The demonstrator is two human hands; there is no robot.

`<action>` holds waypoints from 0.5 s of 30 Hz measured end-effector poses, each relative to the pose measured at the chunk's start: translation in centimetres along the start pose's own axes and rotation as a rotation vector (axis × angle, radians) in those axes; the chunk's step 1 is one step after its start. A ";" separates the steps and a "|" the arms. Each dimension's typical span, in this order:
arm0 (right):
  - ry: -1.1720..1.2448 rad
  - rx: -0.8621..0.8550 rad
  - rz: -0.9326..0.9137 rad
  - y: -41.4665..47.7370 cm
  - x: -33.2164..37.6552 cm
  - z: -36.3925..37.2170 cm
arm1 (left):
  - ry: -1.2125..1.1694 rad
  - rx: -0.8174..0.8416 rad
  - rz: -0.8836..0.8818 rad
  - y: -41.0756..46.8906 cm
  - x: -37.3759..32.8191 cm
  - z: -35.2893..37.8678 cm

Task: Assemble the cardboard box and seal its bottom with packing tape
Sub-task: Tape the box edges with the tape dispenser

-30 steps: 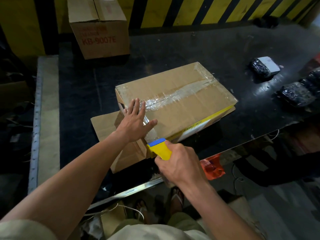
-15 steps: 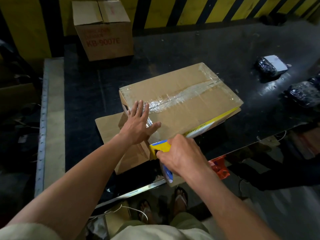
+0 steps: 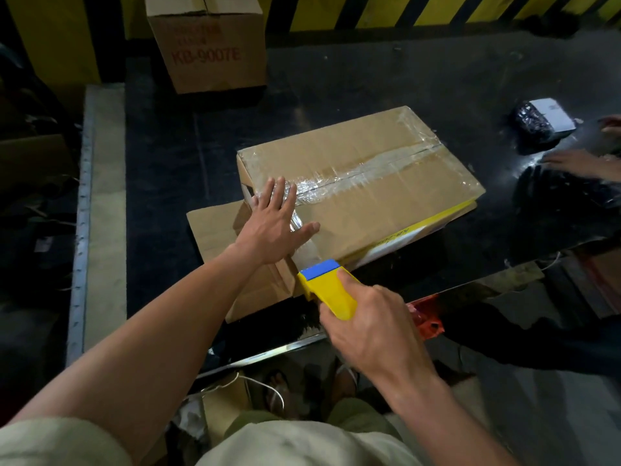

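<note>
A brown cardboard box (image 3: 386,196) lies on the black table (image 3: 336,89), a strip of clear packing tape (image 3: 363,171) running along its top seam. My left hand (image 3: 274,220) lies flat, fingers spread, on the box's near left end, over the tape. My right hand (image 3: 369,324) grips a yellow tape dispenser with a blue front (image 3: 327,285) just off the box's near corner. A band of clear tape stretches from under my left hand down to the dispenser. Loose flaps (image 3: 215,227) stick out at the box's left end.
A taller closed carton marked KB-9007E (image 3: 208,45) stands at the table's back left. Black wrapped parcels (image 3: 537,119) lie at the right, where another person's hand (image 3: 578,163) reaches in. A red object (image 3: 426,317) sits below the table's near edge.
My right hand has swung the dispenser back up so its yellow body and blue front show above my fingers. Another person's hand has appeared at the right. My left hand stays on the box.
</note>
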State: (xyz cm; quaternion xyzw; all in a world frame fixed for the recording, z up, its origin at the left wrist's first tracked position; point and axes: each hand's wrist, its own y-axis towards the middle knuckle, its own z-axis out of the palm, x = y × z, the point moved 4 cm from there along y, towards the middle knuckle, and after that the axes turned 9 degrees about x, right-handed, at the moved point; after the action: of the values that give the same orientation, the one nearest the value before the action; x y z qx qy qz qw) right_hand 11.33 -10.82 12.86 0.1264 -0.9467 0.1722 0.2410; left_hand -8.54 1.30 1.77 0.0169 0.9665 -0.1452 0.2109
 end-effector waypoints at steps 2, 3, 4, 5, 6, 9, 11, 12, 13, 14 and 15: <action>0.014 -0.023 -0.013 -0.7 0.0 0.7 | -0.001 0.003 -0.001 -0.1 0.0 0.0; 0.019 -0.029 -0.022 -1.0 0.1 0.8 | -0.003 0.004 0.000 -0.1 0.0 0.0; 0.027 -0.036 -0.022 -1.2 0.1 0.9 | -0.004 0.006 0.002 -0.2 0.0 0.0; 0.031 -0.042 -0.011 -1.1 -0.1 0.9 | -0.004 0.005 0.004 -0.2 -0.1 -0.1; 0.042 -0.038 0.004 -0.9 -0.3 0.9 | -0.006 0.006 0.004 -0.2 -0.1 -0.1; 0.013 0.121 0.122 -0.7 -1.4 2.3 | -0.001 0.020 0.003 -0.2 0.0 -0.1; -0.007 0.254 0.180 -1.7 -2.0 4.0 | 0.011 0.023 0.009 -0.2 0.1 -0.3; 0.033 0.250 0.171 -2.4 -2.4 4.5 | 0.014 0.027 0.015 -0.1 0.1 -0.3; 0.083 0.223 0.154 -2.7 -2.8 4.6 | 0.015 0.023 0.014 0.0 0.3 -0.2; 0.106 0.193 0.135 -2.4 -3.0 4.2 | 0.011 0.019 0.008 0.1 0.3 -0.2; 0.103 0.165 0.119 -2.0 -3.2 3.5 | 0.004 0.021 0.009 0.0 0.3 -0.2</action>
State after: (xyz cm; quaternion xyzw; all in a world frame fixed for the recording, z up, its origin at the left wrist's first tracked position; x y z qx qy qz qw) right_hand 13.22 -13.49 8.94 0.0802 -0.9216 0.2698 0.2673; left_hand -8.86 1.39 1.82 0.0236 0.9652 -0.1546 0.2095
